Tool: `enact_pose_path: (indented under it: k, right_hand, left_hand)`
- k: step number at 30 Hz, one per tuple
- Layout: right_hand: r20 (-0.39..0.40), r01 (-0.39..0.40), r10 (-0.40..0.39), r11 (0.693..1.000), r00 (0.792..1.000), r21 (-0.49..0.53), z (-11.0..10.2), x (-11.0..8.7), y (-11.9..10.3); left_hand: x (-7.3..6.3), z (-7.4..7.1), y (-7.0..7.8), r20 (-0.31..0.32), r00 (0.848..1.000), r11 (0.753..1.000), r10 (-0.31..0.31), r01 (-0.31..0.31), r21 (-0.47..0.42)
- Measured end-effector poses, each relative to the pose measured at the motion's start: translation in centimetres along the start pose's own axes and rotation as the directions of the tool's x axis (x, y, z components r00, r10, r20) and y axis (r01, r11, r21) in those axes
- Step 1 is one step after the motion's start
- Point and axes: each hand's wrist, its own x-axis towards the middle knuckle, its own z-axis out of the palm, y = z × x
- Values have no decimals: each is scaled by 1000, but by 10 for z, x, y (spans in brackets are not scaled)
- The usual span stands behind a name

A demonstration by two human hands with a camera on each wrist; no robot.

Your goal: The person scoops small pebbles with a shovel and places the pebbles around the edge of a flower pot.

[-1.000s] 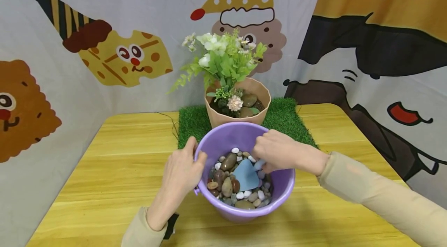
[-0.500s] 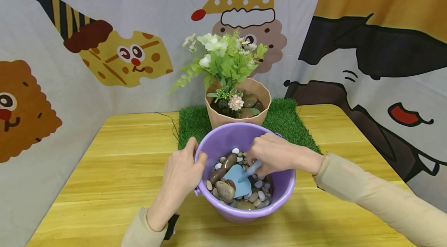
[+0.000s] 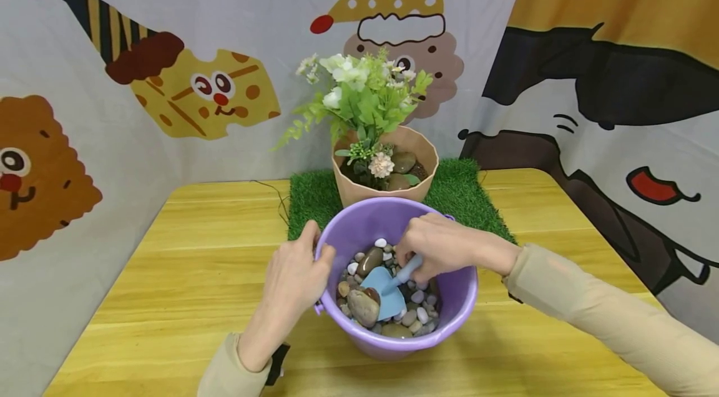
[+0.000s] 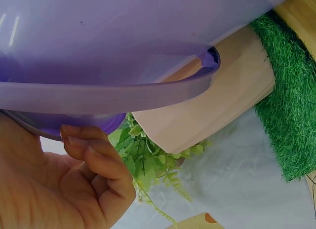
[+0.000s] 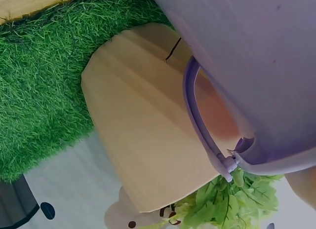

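1 yellow table (image 3: 196, 278), cartoon backdrop (image 3: 236, 4); left grip (image 3: 298, 272) closed on bucket (image 3: 393, 347), right grip (image 3: 440, 246) closed on shovel (image 3: 391, 302)

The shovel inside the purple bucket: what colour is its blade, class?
The shovel's blade is light blue, showing best in the head view.

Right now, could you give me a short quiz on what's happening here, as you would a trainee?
1. Which tool does the right hand hold in the purple bucket?
2. True or false: the flowerpot behind it contains both flowers and stones.
3. What does the left hand grip: a) the green mat, b) the bucket, c) the table?

Key:
1. A blue shovel.
2. True.
3. b
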Motion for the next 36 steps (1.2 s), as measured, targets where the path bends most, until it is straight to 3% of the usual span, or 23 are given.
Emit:
enact_pose_path:
  k: [13,23,36]
  right_hand:
    - [26,-23,20,991,999,133,-14,-2,2]
    - [-9,-43,46,980,999,196,-27,-16,8]
    - [-110,-22,46,976,993,216,-42,-38,22]
  left_hand:
    - [1,0,-1,-13,1000,1000,1,-1,-5]
    - [0,0,0,-7,1000,1000,-4,4,3]
    - [1,1,-1,-11,1000,1000,2,-2,14]
